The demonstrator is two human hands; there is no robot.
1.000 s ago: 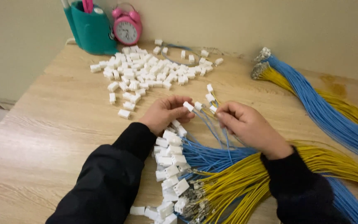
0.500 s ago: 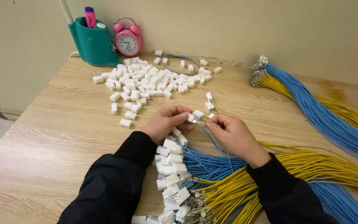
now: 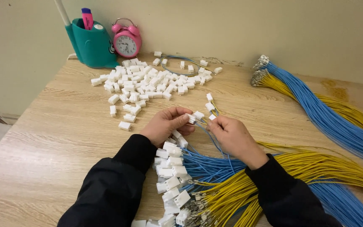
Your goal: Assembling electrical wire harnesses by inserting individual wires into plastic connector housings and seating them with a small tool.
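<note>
Left hand (image 3: pixel 167 125): fingers pinched on a white connector (image 3: pixel 192 118), just left of the right hand.
Right hand (image 3: pixel 232 134): fingertips closed on a thin blue wire (image 3: pixel 213 141) at that connector.
Loose connectors (image 3: pixel 148 82): heaped beyond the hands.
Pink clock (image 3: pixel 126 40): behind the heap.

One cam only — head-worn, looking down and fwd over the wooden table (image 3: pixel 55 138) from the person's own seat. It faces the beige wall (image 3: pixel 240 29) at the far edge, approx. square-on. Near range: the black sleeves (image 3: pixel 118 189) enter at the bottom edge, w/ the left hand (image 3: pixel 167 125) and right hand (image 3: pixel 232 135) close to frame centre. Far end of view reaches the teal pen holder (image 3: pixel 91 44) and pink alarm clock (image 3: pixel 126 40) by the wall — no 2nd view, so no shared area.
</note>
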